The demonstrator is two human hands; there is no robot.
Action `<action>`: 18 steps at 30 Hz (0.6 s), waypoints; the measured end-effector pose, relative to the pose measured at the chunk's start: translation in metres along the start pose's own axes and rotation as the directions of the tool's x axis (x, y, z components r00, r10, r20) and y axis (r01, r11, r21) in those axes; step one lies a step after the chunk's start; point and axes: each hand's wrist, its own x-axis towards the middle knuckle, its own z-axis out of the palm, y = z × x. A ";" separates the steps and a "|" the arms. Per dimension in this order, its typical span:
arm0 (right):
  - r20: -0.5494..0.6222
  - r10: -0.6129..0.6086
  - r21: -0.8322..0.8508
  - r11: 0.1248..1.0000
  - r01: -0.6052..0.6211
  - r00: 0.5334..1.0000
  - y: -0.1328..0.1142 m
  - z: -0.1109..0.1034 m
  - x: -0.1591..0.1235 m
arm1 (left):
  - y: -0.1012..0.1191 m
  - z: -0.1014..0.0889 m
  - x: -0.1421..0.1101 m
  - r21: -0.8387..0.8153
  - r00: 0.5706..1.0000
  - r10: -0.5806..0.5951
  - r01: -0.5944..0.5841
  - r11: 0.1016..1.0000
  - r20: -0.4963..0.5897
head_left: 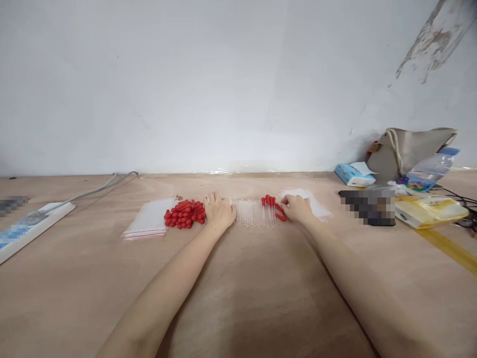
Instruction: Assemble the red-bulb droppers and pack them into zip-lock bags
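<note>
A row of thin clear dropper tubes (249, 214) lies side by side between my two hands. At its right end, several tubes carry red rubber bulbs (268, 200). My left hand (219, 211) rests palm down at the row's left end, fingers apart, beside a heap of red rubber bulbs (184, 214). Bent fingers of my right hand (297, 208) come together next to a couple of loose red bulbs (280, 217); what is between the fingertips is hidden.
Clear zip bags (147, 219) are stacked left of the heap, and more bags (316, 206) lie behind my right hand. A power strip (37, 228) sits far left. On the right are a tissue pack (354, 175), a beige bag (406, 149), a plastic bottle (434, 169) and a yellow packet (432, 211).
</note>
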 end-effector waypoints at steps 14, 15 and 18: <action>-0.286 0.011 0.355 0.930 0.096 0.958 -0.006 0.001 0.003 | -0.005 -0.017 -0.007 -0.046 0.997 0.078 -0.077 0.996 0.017; -0.315 0.004 0.390 0.912 0.125 0.949 -0.010 0.001 0.001 | -0.009 -0.023 -0.013 -0.085 0.991 0.137 -0.136 0.987 0.003; -0.387 -0.062 0.502 0.823 0.267 0.920 -0.029 0.003 -0.012 | -0.025 -0.034 -0.032 -0.194 0.950 0.313 -0.307 0.932 -0.003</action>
